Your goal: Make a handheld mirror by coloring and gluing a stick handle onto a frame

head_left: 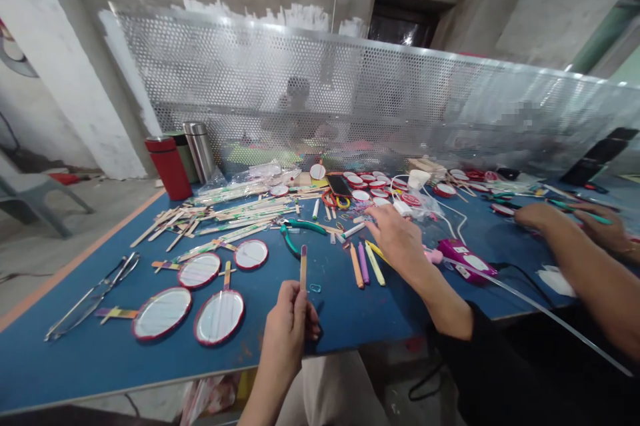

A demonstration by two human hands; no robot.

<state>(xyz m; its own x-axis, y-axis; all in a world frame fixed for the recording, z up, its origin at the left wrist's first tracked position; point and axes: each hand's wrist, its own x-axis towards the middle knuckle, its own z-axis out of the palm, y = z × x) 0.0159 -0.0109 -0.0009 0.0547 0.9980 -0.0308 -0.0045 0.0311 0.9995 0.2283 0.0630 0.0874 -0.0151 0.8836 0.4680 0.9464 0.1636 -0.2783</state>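
Note:
My left hand is closed around a wooden craft stick, held upright, its top coloured purple. My right hand reaches over the table with fingers stretched out, close to a white marker. I see nothing plainly held in it; its fingertips are partly hidden. Just below it lie an orange marker, a purple marker and a yellow marker. Teal-handled pliers lie spread beyond the stick. Left of my left hand are several red-rimmed white discs with coloured craft-stick handles.
Loose craft sticks are piled at the back left, near a red flask. Glasses rest at the left. A purple device with a cord stands right of my right arm. A co-worker's hand works at the right.

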